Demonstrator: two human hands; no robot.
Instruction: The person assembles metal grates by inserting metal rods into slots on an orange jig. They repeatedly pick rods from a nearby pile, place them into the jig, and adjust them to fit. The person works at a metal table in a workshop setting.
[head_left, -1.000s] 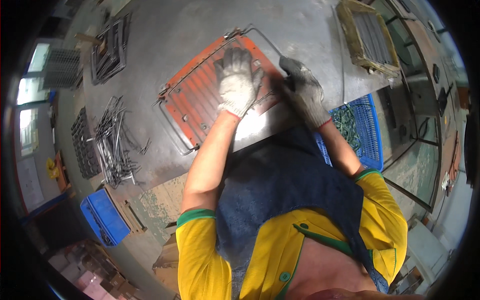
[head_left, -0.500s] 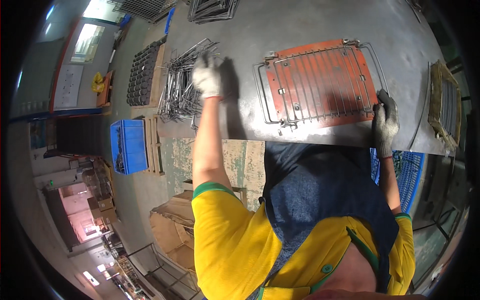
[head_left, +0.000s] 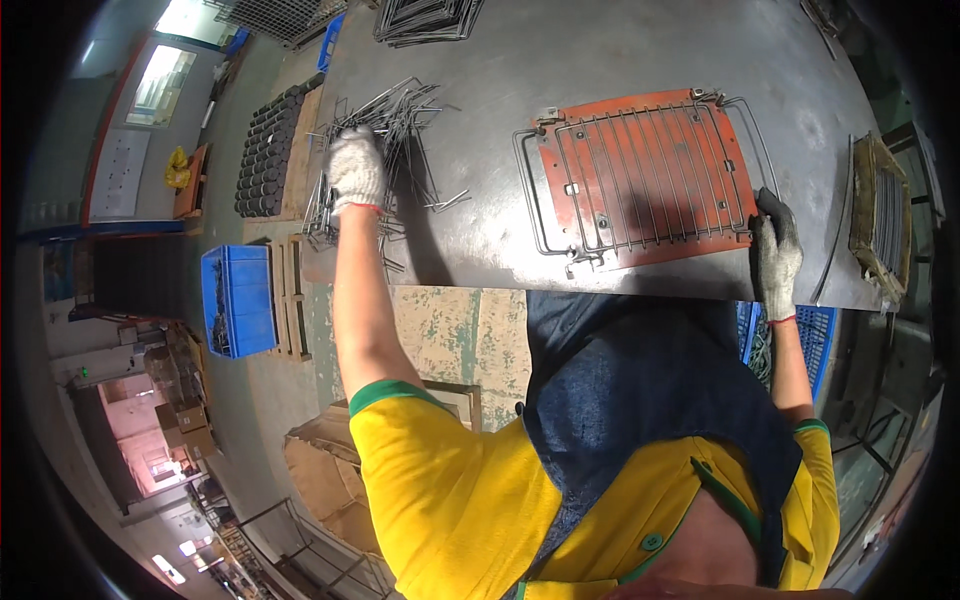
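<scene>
My left hand [head_left: 357, 172], in a white knitted glove with dark fingertips, reaches onto a loose pile of bent wire rods [head_left: 400, 115] at the table's left. Its fingers point down among the rods and are mostly hidden. On the table ahead of me lies a reddish-orange plate [head_left: 650, 215] with small metal clips. A wire grid [head_left: 640, 113] of parallel bars rests on it, with a bent wire handle [head_left: 522, 185] at the left and another wire handle [head_left: 762, 140] at the right. My gloved right hand [head_left: 778, 250] is closed around the near end of the right handle, beside the plate's edge.
The grey metal table [head_left: 590, 50] carries a stack of bent wire frames [head_left: 428, 22] at the far left and a wooden box of rods [head_left: 882, 215] at the right. Beyond its left edge stand a blue bin [head_left: 240, 300], a pallet [head_left: 290, 300] and stacked dark cylinders [head_left: 268, 150].
My left hand has moved left and nearer across the rod pile, and some rods now lie spread toward the right. The right hand keeps its place at the wire handle. The view has shifted slightly.
</scene>
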